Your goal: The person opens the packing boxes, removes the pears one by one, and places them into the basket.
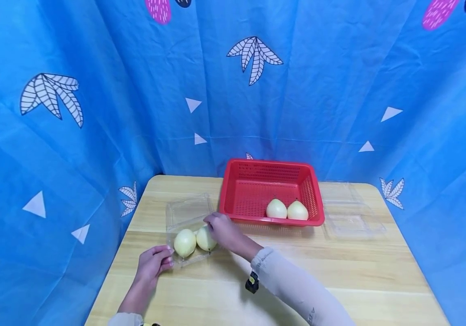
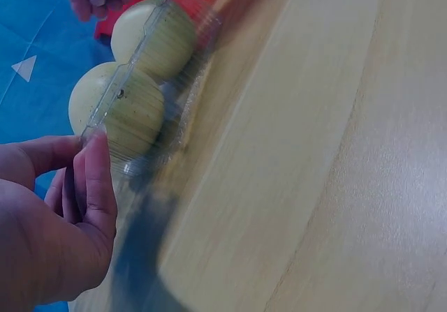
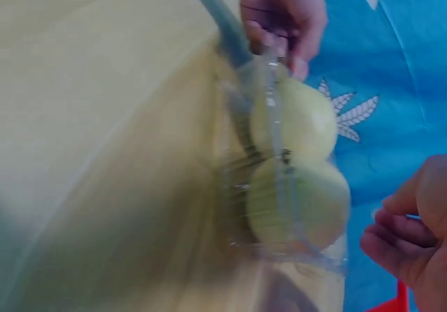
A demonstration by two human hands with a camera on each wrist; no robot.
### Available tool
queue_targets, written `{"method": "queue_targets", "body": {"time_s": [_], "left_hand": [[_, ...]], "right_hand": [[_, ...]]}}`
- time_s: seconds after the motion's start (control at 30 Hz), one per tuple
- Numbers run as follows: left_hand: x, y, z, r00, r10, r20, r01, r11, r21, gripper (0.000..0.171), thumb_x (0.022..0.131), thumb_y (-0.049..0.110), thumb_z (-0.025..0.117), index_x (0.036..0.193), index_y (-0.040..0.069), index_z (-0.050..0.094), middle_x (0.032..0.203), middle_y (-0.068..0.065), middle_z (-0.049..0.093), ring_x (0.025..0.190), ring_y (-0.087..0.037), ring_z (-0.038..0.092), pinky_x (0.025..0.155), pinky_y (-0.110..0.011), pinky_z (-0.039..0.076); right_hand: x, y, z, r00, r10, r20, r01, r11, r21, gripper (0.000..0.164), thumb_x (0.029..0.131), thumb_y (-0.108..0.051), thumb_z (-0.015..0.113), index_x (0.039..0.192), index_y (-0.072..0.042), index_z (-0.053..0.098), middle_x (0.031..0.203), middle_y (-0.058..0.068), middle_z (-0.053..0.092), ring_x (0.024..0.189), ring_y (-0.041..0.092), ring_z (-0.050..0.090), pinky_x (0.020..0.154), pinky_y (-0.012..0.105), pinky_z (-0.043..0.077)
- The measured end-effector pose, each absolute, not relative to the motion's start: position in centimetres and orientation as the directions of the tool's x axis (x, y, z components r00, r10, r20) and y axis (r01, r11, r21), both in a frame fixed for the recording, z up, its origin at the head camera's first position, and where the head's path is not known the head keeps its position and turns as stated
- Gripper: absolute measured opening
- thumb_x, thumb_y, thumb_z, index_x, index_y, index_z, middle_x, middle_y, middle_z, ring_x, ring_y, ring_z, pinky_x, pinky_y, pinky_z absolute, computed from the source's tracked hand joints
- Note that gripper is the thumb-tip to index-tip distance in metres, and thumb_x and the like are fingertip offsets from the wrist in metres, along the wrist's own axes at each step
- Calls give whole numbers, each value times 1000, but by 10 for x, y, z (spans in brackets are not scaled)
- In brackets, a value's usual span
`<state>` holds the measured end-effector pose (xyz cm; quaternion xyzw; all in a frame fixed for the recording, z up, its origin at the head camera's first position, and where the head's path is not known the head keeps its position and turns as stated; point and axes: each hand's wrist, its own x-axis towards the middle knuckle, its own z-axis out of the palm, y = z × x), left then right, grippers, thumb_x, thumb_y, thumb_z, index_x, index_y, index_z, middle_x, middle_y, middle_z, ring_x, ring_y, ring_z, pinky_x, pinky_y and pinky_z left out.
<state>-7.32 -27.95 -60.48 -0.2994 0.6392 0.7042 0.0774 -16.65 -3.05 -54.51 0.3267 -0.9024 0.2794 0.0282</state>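
Two pale yellow-green pears, one on the left (image 1: 185,243) and one on the right (image 1: 206,240), sit side by side in a clear plastic clamshell box (image 2: 183,122). Its lid (image 1: 188,210) is folded back toward the far side. My left hand (image 1: 151,265) pinches the box's near left rim between thumb and fingers, as the left wrist view shows. Over the right pear in the head view is my right hand (image 1: 225,231). The right wrist view shows its fingers (image 3: 394,246) loosely bent, apart from the pears and holding nothing.
Behind the box and to its right stands a red plastic basket (image 1: 229,181) with two more pears, a left one (image 1: 276,208) and a right one (image 1: 297,210). More clear plastic boxes (image 1: 351,224) lie right of it. A blue curtain (image 1: 233,113) surrounds the wooden table (image 1: 339,271).
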Motion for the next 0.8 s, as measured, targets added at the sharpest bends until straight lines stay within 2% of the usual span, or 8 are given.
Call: {"method": "queue_targets", "body": {"time_s": [0.23, 0.4, 0.63, 0.8], "left_hand": [[-76, -280, -600, -802, -285, -524, -512, -124, 850, 32, 94, 3, 69, 123, -7, 58, 81, -2, 67, 66, -8, 65, 60, -22, 63], [-75, -281, -599, -805, -287, -519, -516, -93, 852, 37, 94, 6, 71, 125, -8, 56, 81, -1, 65, 65, -8, 63, 58, -22, 62], [-73, -278, -602, -822, -305, -481, -493, -39, 869, 35, 95, 6, 70, 123, -9, 55, 82, -3, 66, 63, -7, 63, 55, -21, 61], [-69, -275, -604, -869, -329, -369, -436, 160, 885, 32, 95, 12, 71, 117, -7, 58, 82, -9, 70, 58, -11, 63, 52, -25, 60]], "right_hand": [[-159, -19, -562, -748, -601, 281, -664, 678, -317, 19, 94, 2, 65, 109, -3, 76, 103, 11, 75, 94, 21, 74, 80, 24, 65], [-157, -13, -570, -713, -627, 315, -696, 686, -210, 19, 87, 5, 67, 102, -3, 75, 98, 9, 72, 89, 20, 71, 78, 25, 64], [-152, -9, -581, -761, -561, 326, -646, 703, -299, 10, 95, -2, 66, 101, -1, 74, 101, 12, 71, 90, 24, 70, 78, 31, 65], [-148, -8, -585, -759, -529, 380, -644, 697, -315, 6, 90, -2, 71, 95, -1, 72, 106, 15, 72, 89, 27, 72, 78, 33, 65]]}}
